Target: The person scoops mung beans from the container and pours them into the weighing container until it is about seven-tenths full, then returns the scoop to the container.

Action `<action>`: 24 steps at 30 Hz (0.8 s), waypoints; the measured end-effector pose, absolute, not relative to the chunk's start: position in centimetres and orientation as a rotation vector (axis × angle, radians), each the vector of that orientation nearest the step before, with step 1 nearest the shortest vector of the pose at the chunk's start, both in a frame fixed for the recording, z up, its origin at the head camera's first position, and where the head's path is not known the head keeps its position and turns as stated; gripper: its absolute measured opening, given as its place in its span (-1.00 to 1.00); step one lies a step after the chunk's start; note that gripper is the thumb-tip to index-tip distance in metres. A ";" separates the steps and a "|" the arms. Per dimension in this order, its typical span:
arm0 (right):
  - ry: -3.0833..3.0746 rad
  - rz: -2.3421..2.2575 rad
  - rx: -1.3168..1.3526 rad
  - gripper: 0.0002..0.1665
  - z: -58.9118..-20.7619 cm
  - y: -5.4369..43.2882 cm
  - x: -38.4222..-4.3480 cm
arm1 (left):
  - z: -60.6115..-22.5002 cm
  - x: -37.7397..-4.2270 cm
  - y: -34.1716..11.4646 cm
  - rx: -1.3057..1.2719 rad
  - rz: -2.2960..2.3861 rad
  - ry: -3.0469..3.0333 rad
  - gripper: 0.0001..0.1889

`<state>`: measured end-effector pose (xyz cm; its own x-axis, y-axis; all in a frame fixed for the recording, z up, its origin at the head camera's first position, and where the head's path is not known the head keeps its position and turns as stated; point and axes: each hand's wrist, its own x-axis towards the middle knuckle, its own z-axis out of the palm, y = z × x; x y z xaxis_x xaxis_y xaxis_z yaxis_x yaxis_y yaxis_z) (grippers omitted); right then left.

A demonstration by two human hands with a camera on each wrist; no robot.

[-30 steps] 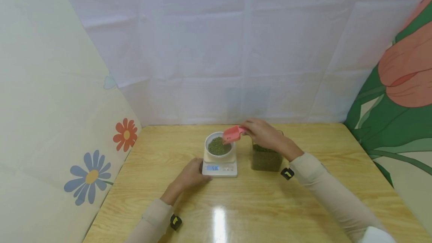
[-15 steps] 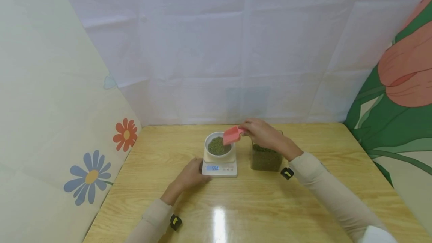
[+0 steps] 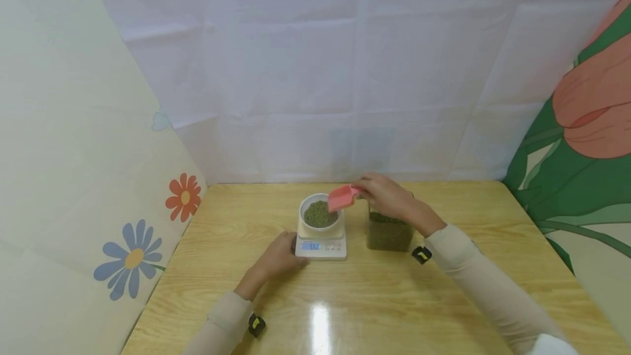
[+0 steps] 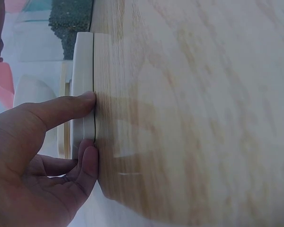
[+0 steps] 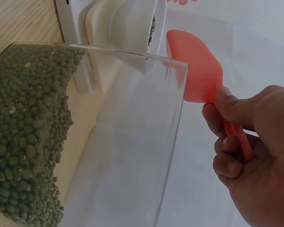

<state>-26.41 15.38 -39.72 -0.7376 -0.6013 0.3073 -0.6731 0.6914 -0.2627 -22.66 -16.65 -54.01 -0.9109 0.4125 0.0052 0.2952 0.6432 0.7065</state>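
Note:
A white kitchen scale [image 3: 320, 246] with a lit display carries a white bowl [image 3: 304, 201] of green mung beans [image 3: 317, 215]. My left hand [image 3: 280, 255] holds the scale's front left corner; in the left wrist view the thumb lies along its front side and the fingers curl at the corner. My right hand [image 5: 260, 142] grips a pink scoop [image 5: 196, 68] by its handle, thumb on top. The scoop [image 3: 341, 198] is tilted over the bowl's right rim, its mouth toward the beans. No beans show in the scoop.
A clear square container [image 3: 389, 234] partly filled with mung beans [image 5: 28, 137] stands right of the scale, below my right forearm. The wooden table [image 3: 345, 300] meets a white sheet [image 3: 305, 147] at its back edge.
Beans visible in the scoop a second ago are gone from it. The scoop has shifted slightly right, and the scale's digits have risen. My left hand has stayed in place.

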 end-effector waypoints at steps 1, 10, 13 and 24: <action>-2.706 0.540 1.023 -0.69 -39.7 15.5 -26.4 | -54.0 -22.7 -16.6 0.586 1.120 2.704 -0.51; -2.724 0.612 0.955 -0.66 -39.5 16.3 -25.9 | -54.0 -22.7 -16.6 0.598 1.127 2.705 -0.52; -2.729 0.630 0.937 -0.67 -39.3 16.7 -25.7 | -54.0 -22.7 -16.6 0.602 1.129 2.703 -0.53; -2.734 0.617 0.868 -0.67 -38.7 18.2 -25.2 | -54.1 -22.7 -16.6 0.600 1.135 2.691 -0.54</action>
<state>-25.20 18.17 -38.66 -0.8054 -0.5019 0.3154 -0.5887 0.7395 -0.3264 -22.75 -16.61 -54.12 -0.9068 0.4214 0.0081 0.3000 0.6318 0.7147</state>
